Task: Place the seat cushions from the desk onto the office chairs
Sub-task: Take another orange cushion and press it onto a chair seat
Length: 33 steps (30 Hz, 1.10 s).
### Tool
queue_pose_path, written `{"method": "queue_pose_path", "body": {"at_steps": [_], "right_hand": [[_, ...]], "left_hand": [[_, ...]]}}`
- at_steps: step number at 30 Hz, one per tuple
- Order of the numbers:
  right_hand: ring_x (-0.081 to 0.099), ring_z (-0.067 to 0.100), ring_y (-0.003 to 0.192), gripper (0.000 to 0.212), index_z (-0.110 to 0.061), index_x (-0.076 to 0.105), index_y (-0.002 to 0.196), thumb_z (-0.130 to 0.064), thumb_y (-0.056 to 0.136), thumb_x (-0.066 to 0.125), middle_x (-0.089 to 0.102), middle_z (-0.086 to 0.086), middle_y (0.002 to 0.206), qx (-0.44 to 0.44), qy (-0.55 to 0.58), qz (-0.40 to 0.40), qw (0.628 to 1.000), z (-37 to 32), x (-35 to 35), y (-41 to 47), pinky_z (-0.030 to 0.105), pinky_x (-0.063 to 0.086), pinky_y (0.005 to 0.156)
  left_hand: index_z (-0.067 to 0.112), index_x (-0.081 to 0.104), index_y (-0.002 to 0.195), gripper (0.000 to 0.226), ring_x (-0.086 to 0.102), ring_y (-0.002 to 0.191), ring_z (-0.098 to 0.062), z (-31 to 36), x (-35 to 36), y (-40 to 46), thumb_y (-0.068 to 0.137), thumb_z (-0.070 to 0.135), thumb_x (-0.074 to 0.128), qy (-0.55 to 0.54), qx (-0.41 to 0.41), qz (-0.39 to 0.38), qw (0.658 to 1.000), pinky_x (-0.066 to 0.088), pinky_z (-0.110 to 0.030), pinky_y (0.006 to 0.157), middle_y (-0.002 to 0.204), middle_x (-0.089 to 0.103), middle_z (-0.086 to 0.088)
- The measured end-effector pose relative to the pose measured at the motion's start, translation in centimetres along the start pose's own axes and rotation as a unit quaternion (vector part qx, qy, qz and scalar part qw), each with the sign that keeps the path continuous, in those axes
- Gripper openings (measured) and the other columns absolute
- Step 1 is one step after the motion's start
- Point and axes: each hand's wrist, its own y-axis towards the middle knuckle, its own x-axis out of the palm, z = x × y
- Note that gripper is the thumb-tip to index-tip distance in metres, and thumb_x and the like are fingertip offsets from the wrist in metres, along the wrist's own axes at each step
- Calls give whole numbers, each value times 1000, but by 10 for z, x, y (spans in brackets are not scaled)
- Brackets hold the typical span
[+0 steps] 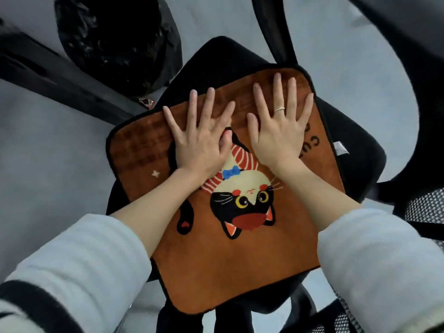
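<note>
While both palms press flat, the square brown plush seat cushion with a black cat print (230,255) lies on the black office chair seat (355,164). Left hand (199,140) and right hand (281,131) rest on the cushion's far half, fingers spread wide, gripping nothing. Black bin bag (115,42) sits beyond the cushion.

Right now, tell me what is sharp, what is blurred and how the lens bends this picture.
Head view: the cushion, with its cat print, and both hands, left and right, are fairly sharp under soft, even light with no glare; the black bag and chair back near the edges are smeared; the wide lens bows the edges and enlarges the sleeves.
</note>
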Motion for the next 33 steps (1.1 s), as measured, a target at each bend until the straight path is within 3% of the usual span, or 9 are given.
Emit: {"method": "queue_pose_path", "body": {"at_steps": [6, 9, 14, 20, 28, 33], "right_hand": [[7, 33, 147, 55, -28, 21, 149, -49, 98, 21, 12, 10, 159, 22, -2, -65, 998, -3, -12, -7, 64, 5, 113], [9, 33, 147, 57, -31, 24, 148, -54, 96, 24, 13, 9, 159, -3, 4, -79, 997, -6, -21, -27, 66, 4, 111], [9, 25, 148, 57, -32, 22, 148, -56, 96, 22, 13, 7, 159, -15, -6, -86, 996, 31, -31, -35, 64, 4, 113], [0, 27, 148, 64, -29, 9, 150, -58, 94, 16, 2, 9, 160, -18, -45, -84, 995, 40, -4, -47, 56, -5, 115], [2, 32, 147, 59, -24, 15, 150, -50, 97, 20, 6, 12, 159, 39, -7, -92, 995, 21, -19, -59, 62, 1, 114], [20, 36, 144, 50, -29, 32, 145, -43, 97, 33, 27, 11, 155, -33, 13, -48, 998, -12, -11, -86, 70, 15, 108]], "left_hand": [[40, -3, 147, 56, -7, 146, -30, 2, -13, 0, 95, 44, 18, 2, 11, -50, 999, 1, -73, 104, 159, -6, -3], [41, 1, 147, 56, -12, 145, -31, -4, -26, -14, 96, 46, 24, -28, -10, -71, 997, -5, -74, 104, 159, -8, -2], [40, 6, 147, 57, -10, 145, -35, -46, -27, -42, 94, 49, 25, -46, -112, -58, 991, -3, -73, 104, 159, -6, -7], [37, 4, 148, 58, -1, 145, -35, -57, 1, -48, 93, 48, 17, -7, -128, -35, 991, 5, -70, 107, 159, 0, -9], [39, 0, 147, 56, -10, 144, -36, -43, -14, -44, 96, 46, 21, -49, -107, -68, 991, -1, -74, 103, 158, -9, -8], [41, 8, 146, 54, -5, 146, -31, 0, -11, -81, 94, 46, 20, -42, 24, -69, 996, -2, -73, 105, 159, -1, -2]]}}
